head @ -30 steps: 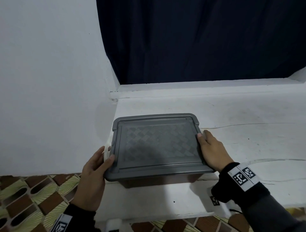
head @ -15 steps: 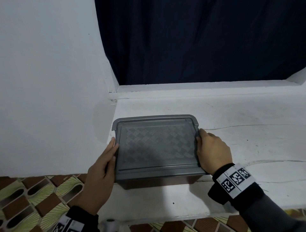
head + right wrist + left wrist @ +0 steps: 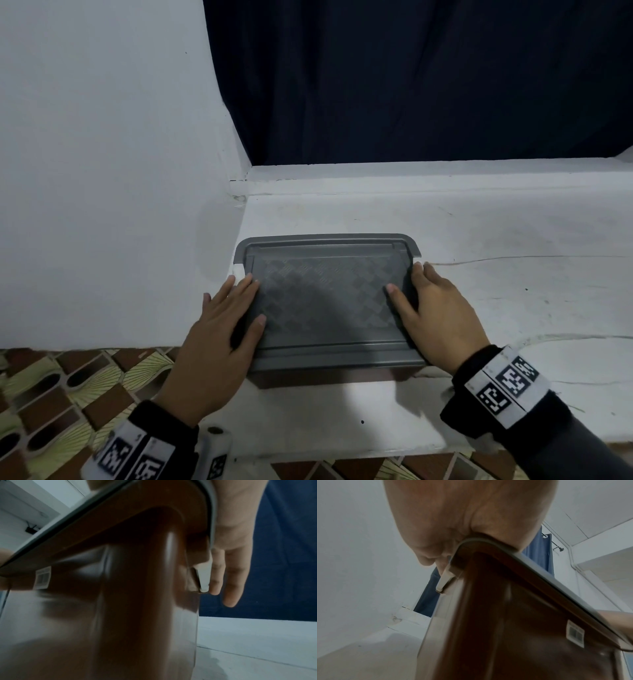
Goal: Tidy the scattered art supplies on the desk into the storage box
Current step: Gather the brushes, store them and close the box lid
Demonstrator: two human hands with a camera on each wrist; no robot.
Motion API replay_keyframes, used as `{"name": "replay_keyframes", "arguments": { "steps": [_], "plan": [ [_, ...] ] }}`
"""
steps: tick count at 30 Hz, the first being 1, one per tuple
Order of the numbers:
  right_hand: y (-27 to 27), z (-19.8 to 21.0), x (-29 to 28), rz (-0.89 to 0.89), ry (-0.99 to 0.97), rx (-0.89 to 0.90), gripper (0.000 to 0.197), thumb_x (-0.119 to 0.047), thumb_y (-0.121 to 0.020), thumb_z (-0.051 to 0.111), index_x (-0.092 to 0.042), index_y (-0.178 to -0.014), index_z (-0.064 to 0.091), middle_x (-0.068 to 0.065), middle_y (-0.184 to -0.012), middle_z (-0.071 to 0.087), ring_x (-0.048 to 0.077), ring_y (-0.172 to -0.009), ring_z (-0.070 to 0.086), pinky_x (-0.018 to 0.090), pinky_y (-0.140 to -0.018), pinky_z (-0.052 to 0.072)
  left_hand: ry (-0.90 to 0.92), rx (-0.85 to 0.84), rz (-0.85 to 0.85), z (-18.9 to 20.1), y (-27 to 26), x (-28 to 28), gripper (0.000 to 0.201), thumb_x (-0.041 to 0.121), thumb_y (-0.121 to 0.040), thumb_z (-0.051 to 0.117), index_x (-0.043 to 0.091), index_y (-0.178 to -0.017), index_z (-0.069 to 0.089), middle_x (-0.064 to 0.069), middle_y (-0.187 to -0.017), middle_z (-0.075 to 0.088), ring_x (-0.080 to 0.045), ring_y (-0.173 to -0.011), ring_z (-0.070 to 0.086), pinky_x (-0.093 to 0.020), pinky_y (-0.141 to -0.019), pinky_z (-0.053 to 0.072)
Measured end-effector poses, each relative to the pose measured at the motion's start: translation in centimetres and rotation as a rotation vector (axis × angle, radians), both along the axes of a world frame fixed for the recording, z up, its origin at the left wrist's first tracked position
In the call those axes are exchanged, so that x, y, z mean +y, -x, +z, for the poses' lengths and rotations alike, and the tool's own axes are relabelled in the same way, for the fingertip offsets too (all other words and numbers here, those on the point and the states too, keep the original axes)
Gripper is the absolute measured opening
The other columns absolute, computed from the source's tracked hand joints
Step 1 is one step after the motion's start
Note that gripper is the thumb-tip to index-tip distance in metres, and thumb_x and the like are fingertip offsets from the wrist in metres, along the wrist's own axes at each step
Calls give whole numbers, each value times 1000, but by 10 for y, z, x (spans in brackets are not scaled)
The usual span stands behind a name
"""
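**Both hands flat on the closed storage box at the ledge corner**

We see the storage box (image 3: 329, 373) sitting on a white ledge (image 3: 496, 281), tucked near the corner where the ledge meets the white wall (image 3: 102, 171) on the left. A grey lid (image 3: 325, 298) with a woven diamond pattern covers the top of the box, so nothing inside shows. The brown, glossy body of the box appears below the lid's front edge, and from the wrist views we see a small barcode sticker (image 3: 575, 634) on its front wall.

Our left hand (image 3: 219, 329) lies over the lid's left edge, fingers straight and spread, the thumb resting on the patterned top. Our right hand (image 3: 435, 315) mirrors it on the lid's right edge, fingers extended along the side and the thumb lying on the lid. Neither hand curls round anything; both rest flat against the lid, well apart from each other.

From the left wrist view we see a pale side latch (image 3: 445, 580) hanging down just under the lid rim, beside the palm. The right wrist view shows a matching latch (image 3: 203, 578) on the other side, with the fingers (image 3: 235, 582) pointing down just beside it.

A dark blue curtain (image 3: 411, 78) hangs behind the ledge. Patterned brown and green floor tiles (image 3: 61, 387) show below the ledge.
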State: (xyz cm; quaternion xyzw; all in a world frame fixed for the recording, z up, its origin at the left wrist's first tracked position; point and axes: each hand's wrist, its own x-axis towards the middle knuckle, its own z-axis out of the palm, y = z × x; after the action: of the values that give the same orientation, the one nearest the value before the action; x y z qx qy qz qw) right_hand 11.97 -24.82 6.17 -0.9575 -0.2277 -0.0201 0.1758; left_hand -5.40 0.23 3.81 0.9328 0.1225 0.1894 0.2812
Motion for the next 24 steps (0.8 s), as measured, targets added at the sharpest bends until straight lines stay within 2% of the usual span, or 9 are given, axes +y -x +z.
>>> {"name": "replay_keyframes", "arguments": {
  "steps": [3,8,11,13,15,17,20,22,24],
  "plan": [
    [-8,-1,3,6,-33,-15,65,-51,-98,37,-6,-144,36,12,-144,45,32,-125,47,38,-97,46,-13,16,-33,2,-11,10,63,57,-93,32,33,-151,34,20,-157,27,10,-147,6,-11,-118,-5],
    [-41,-3,22,9,-100,-54,51,-45,-94,48,-5,-127,48,8,-113,58,32,-101,56,35,-78,48,16,2,-27,3,-45,31,58,44,-96,36,30,-152,35,18,-158,26,10,-146,7,-13,-118,-7],
    [-66,-3,36,13,-195,-53,31,-39,-91,55,-9,-101,53,6,-93,57,29,-87,54,30,-69,38,103,-53,8,-2,-69,36,58,37,-97,30,32,-154,25,18,-160,19,12,-146,7,-12,-118,-5],
    [-83,-1,44,15,-261,-39,21,-32,-88,59,-12,-90,53,5,-86,56,27,-83,53,26,-68,33,164,-76,34,-5,-85,41,59,34,-96,27,32,-155,21,18,-160,20,15,-143,9,-10,-117,-6],
    [-99,0,50,18,-316,-47,18,-26,-85,64,-9,-90,61,8,-89,62,28,-89,56,24,-71,33,215,-113,48,-9,-100,48,59,32,-96,27,30,-155,23,18,-160,23,15,-143,12,-12,-118,-4],
    [-113,3,57,11,-363,-44,23,-21,-81,69,-6,-99,67,11,-101,66,29,-100,57,19,-78,32,259,-177,67,-12,-114,54,56,31,-98,27,29,-153,31,17,-158,30,11,-144,19,-25,-124,1],
    [-134,5,71,15,-397,-29,29,-19,-79,72,-6,-104,68,10,-105,66,26,-100,57,17,-78,30,357,-238,129,-19,-134,65,53,33,-98,26,29,-150,38,27,-149,36,12,-140,27,-40,-126,12],
    [-151,4,80,26,-378,-21,28,-24,-79,70,-9,-103,67,8,-102,64,25,-97,57,19,-78,33,400,-246,135,-19,-149,74,52,36,-99,27,31,-149,38,31,-146,36,10,-140,30,-41,-124,18],
    [-170,2,91,26,-360,-23,27,-27,-80,68,-10,-100,66,7,-99,63,24,-91,56,21,-75,34,423,-263,141,-16,-167,84,45,29,-105,30,27,-149,39,25,-149,38,5,-139,34,-38,-123,23]
  ]
}}
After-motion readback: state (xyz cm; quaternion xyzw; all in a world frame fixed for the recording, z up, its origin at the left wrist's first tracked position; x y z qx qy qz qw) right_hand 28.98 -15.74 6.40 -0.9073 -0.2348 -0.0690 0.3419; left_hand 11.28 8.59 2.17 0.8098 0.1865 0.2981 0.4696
